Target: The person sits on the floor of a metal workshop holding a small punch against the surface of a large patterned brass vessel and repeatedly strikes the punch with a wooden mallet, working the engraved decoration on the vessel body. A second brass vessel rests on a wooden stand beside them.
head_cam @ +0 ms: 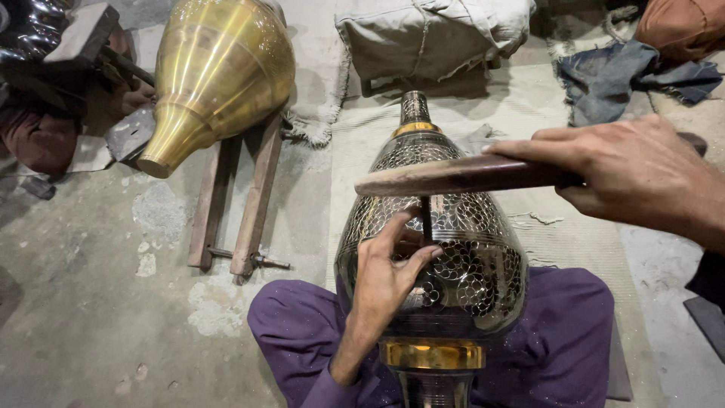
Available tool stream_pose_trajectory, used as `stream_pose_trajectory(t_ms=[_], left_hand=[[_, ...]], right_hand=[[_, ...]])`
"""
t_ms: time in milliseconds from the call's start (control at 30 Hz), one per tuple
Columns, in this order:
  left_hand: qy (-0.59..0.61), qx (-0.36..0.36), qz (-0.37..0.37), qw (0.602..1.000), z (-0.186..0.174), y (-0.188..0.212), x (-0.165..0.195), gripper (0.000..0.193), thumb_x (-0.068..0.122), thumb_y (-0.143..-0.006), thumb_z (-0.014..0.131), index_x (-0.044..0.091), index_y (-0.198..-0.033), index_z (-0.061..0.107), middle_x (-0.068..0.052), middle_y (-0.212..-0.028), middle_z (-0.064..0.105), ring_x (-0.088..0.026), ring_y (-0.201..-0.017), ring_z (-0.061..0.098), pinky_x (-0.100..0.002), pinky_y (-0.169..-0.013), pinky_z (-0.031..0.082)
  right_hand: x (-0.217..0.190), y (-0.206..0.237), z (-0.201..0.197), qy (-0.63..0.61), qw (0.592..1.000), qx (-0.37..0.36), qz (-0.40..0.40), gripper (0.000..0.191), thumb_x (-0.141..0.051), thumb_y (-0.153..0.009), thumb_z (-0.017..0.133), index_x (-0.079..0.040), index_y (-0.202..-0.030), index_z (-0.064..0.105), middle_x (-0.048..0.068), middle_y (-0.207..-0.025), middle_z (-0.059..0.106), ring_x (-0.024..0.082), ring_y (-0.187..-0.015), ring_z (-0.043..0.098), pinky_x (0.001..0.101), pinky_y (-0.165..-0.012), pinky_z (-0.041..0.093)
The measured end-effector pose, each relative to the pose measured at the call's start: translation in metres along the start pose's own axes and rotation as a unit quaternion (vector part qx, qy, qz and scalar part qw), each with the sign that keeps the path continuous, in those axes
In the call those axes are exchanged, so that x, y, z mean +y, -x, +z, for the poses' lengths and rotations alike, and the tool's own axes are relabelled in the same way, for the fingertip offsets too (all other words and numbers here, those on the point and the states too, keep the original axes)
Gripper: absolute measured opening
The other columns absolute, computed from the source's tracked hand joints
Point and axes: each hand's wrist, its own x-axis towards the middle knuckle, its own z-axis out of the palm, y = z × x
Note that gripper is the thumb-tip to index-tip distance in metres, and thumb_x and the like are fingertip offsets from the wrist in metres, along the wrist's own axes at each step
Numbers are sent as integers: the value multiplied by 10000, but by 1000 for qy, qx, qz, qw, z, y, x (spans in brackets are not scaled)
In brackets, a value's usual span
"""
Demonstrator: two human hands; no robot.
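Steadying a thin chisel (427,219) in pinched left hand (385,283) fingers, we grip the wooden mallet (453,175) in our right hand (630,170) over a heavy, rigid, slippery-looking engraved metal vase (442,257).

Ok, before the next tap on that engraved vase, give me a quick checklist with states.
1. Left hand pinches the thin chisel upright: ok.
2. Chisel tip on the engraved vase: cannot tell, fingers cover it.
3. Right hand grips the wooden mallet: ok.
4. Mallet above the chisel top: ok.
5. Vase resting between the purple-clad legs: ok.
6. Plain brass vase lies apart on its wooden stand: ok.
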Motion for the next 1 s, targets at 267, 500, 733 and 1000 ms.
stream_pose_trajectory(t_ms=[267, 500, 733, 1000], left_hand=[[6, -24, 38, 999, -1, -1, 0, 450, 53, -973, 682, 56, -1412, 588, -155, -1000, 807, -228, -930, 823, -351, -782, 725], [-60, -50, 32, 996, -6, -3, 11, 517, 124, -900, 773, 79, -1384, 595, -141, -1014, 806, -223, -891, 813, -383, -767, 690], [-61, -162, 30, 984, -13, -16, 16, 518, 137, -916, 728, 153, -1416, 593, -122, -1061, 802, -209, -924, 813, -391, -835, 683], [-117, -224, 81, 964, -13, -28, 23, 549, 174, -873, 755, 201, -1398, 597, -64, -1169, 775, -184, -893, 806, -381, -831, 661]], right_hand=[[-10, 5, -5, 43, 998, -14, 37, 734, -216, -923, 701, -461, -1553, 415, -68, -1270, 711, 89, -682, 714, 241, -511, 546], [1, 19, 14, -19, 995, -43, 92, 709, -214, -949, 694, -382, -1571, 397, -36, -1256, 691, 117, -707, 729, 251, -609, 633], [3, 56, 51, -151, 976, 152, 21, 878, -150, -730, 824, -257, -1549, 525, 125, -1078, 781, 204, -797, 762, 372, -760, 633], [3, 93, 112, -177, 960, 155, 154, 626, -187, -835, 752, -257, -1430, 570, 59, -1074, 784, 194, -814, 763, 336, -751, 643]])
